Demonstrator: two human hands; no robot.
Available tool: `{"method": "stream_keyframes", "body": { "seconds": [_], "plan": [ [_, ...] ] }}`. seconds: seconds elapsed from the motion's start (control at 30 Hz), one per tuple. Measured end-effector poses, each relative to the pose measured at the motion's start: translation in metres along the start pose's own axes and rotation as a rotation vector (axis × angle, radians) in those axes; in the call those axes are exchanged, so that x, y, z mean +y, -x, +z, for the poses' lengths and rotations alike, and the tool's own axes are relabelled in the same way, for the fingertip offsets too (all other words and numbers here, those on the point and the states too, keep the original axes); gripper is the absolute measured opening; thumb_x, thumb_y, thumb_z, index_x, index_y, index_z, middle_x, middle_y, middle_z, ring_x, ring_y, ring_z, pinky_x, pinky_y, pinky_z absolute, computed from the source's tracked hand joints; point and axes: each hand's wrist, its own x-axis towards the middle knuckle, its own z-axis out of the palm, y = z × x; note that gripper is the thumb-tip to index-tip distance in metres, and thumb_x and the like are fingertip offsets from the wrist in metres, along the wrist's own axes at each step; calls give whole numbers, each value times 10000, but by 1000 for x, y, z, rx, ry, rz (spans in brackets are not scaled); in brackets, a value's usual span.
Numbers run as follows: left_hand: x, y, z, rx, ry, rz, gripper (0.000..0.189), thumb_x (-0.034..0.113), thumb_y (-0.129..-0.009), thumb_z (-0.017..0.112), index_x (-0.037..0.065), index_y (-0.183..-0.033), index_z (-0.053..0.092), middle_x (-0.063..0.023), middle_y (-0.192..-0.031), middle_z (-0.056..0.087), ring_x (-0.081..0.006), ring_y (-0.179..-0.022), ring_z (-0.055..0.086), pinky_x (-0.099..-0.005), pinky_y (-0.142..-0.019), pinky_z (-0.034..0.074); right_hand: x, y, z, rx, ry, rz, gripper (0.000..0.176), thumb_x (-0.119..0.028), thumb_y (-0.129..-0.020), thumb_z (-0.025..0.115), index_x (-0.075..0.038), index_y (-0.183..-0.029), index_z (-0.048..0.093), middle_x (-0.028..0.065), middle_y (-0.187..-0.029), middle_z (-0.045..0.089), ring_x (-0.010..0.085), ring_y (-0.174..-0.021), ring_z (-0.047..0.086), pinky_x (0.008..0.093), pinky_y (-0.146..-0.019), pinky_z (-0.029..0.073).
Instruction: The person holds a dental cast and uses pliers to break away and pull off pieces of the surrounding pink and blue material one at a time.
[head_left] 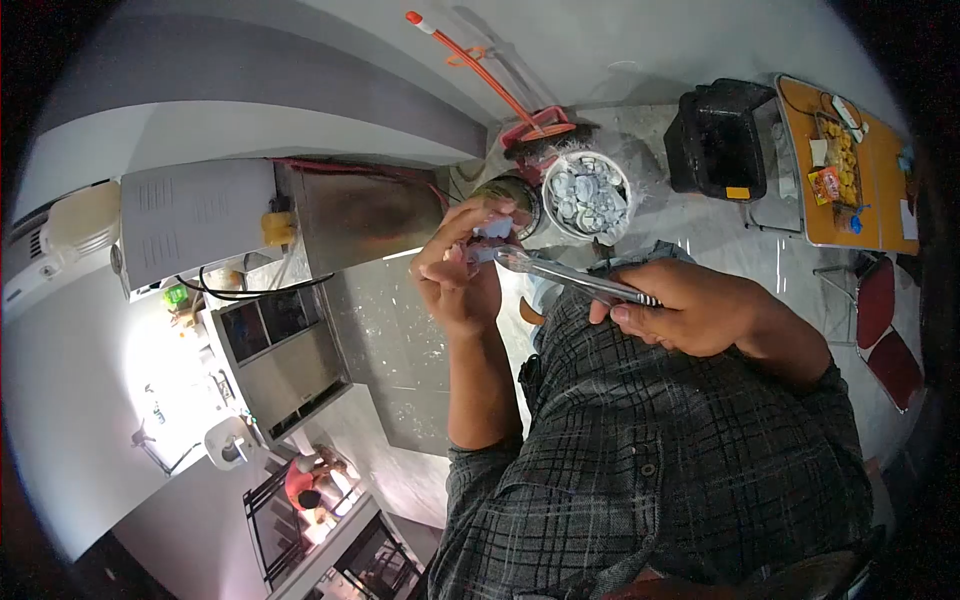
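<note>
My left hand (458, 270) is raised, its fingers closed round a small pale blue-grey piece (492, 229). My right hand (690, 305) grips a long silvery metal tool (565, 275) by its ribbed end (640, 295). The tool's far tip meets my left fingers at the piece; its exact kind is not clear. Just beyond my hands stands a white bucket (552, 190) filled with several similar grey-white pieces (588, 192). Beside it, a dark round container (520, 190) is partly hidden behind my left hand.
An orange-handled dustpan (540, 128) leans near the wall. Black plastic bins (715, 145) stand beside a wooden table (805, 110) holding yellow items. A red folding chair (878, 300) is nearby. Metal cabinets (365, 215) stand on the other side; a person in red (305, 485) sits farther off.
</note>
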Motion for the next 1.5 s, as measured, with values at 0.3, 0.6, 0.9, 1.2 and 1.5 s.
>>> {"method": "stream_keyframes", "body": {
  "seconds": [0.3,0.6,0.9,1.2,1.5],
  "plan": [
    [-11,0,0,-66,282,-107,715,593,-986,425,-78,-1113,639,-279,-1119,628,-406,-930,657,-493,-787,554,2,3,-19,-237,-704,183,299,-170,-997,542,76,-1167,545,-13,-701,404,55,-559,374,224,-447,325],
    [-16,-8,16,106,405,-261,776,725,-907,393,64,-1261,595,-232,-1148,624,-400,-959,656,-494,-774,582,21,-6,-21,-214,-743,73,326,-198,-999,543,59,-1197,570,-28,-699,420,44,-519,372,211,-415,300],
    [-29,-10,23,198,441,-197,751,713,-910,401,70,-1252,585,-236,-1183,618,-415,-1018,652,-513,-750,601,31,-15,-28,-365,-1005,49,360,-197,-1008,529,103,-1205,566,11,-690,459,79,-504,424,236,-380,319],
    [-32,-18,16,49,-245,2,586,476,-1019,435,-64,-1083,656,-271,-1108,647,-380,-940,688,-466,-769,596,12,-3,-32,-105,-720,201,307,-163,-1005,497,76,-1174,591,24,-695,482,77,-505,422,246,-394,363],
    [-37,-30,27,-67,-436,64,610,528,-974,477,-44,-1099,650,-232,-1061,681,-373,-927,690,-448,-825,562,35,-15,-29,253,-172,329,192,-130,-1007,481,35,-1056,566,55,-721,545,105,-528,515,287,-422,435]
  ]
}}
